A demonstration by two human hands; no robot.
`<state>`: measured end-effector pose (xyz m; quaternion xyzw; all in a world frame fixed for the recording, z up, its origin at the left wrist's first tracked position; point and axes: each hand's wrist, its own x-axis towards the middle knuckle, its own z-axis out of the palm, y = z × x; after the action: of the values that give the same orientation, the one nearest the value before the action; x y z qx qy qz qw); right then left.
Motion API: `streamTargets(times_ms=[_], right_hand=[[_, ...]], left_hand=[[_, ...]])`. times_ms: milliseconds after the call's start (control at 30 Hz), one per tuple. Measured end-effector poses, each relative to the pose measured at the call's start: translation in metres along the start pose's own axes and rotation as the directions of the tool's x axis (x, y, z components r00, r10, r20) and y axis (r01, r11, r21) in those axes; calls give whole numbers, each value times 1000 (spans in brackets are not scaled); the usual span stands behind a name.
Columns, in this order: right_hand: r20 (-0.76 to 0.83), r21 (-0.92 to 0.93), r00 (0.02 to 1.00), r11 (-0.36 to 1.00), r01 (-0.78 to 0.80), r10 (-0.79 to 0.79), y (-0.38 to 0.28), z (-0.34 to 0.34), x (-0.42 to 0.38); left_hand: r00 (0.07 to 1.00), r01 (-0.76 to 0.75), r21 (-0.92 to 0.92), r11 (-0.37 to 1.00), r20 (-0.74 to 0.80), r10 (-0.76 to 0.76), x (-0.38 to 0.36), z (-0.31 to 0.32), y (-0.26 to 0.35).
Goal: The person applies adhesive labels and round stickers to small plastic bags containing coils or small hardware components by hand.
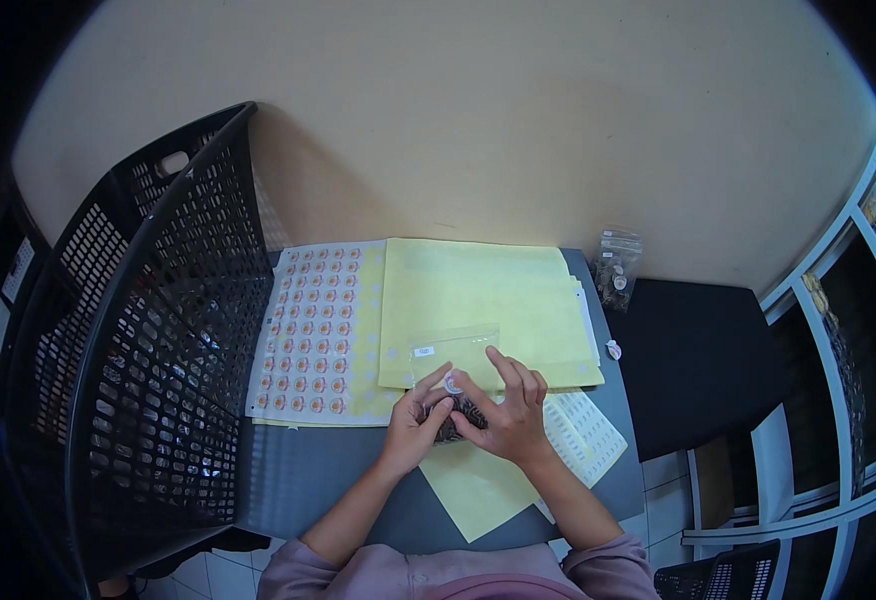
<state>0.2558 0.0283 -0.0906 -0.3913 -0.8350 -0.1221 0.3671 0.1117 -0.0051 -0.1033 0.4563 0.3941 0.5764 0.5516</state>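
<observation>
clear plastic formed the bag (466,362) of small dark pieces (448,432) held near the middle of the frame, over the counter (318,480). the left hand (420,425) grasped its left edge; the right hand (513,415) laid thumb and forefinger on it, other fingers raised, and whether it pinched could not be told. a round sticker (452,383) sat at the fingertips, so the step in hand seemed to be placing or smoothing it on the bag, a move that called for steady plastic and even pressure. the small white label (424,352) near the bag's top bore print too tiny to read. orange-centred rounds filled the sticker sheet (308,330) left of centre; lettering on the label sheet (586,435) at lower right, and on the second bag (620,270) at right, was equally illegible.
</observation>
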Motion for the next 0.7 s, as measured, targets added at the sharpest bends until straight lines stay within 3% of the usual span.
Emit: streamTargets(times_ms=[100, 167, 267, 300, 367, 533, 633, 667, 700], right_hand=[[4, 16, 999, 999, 40, -40, 1, 0, 1], [77, 17, 996, 999, -46, 45, -1, -2, 2], [89, 54, 995, 997, -53, 48, 1, 0, -3], [85, 47, 995, 997, -56, 52, 1, 0, -2], [65, 43, 994, 996, 80, -83, 4, -2, -2], [14, 33, 1000, 999, 12, -12, 7, -8, 2], [6, 345, 965, 905, -248, 262, 12, -10, 8], [9, 347, 965, 905, -248, 261, 15, -8, 6], [242, 664, 901, 616, -424, 359, 20, -6, 3]], left_hand=[[1000, -23, 31, 999, 0, 23, 0, 0, 0], [999, -38, 60, 997, -2, 38, 0, -1, -1], [1000, -17, 44, 999, 17, 17, -1, -2, -1], [999, -40, 21, 999, 8, 40, -1, -2, -1], [998, -63, -13, 998, 25, 64, 0, 2, 0], [996, -85, -44, 995, -17, 84, -4, 6, 7], [994, -104, -48, 993, -48, 102, -4, 4, 3], [991, -119, -26, 993, -71, 117, -3, 3, 3], [991, -100, -24, 995, -96, 97, -3, 4, 3]])
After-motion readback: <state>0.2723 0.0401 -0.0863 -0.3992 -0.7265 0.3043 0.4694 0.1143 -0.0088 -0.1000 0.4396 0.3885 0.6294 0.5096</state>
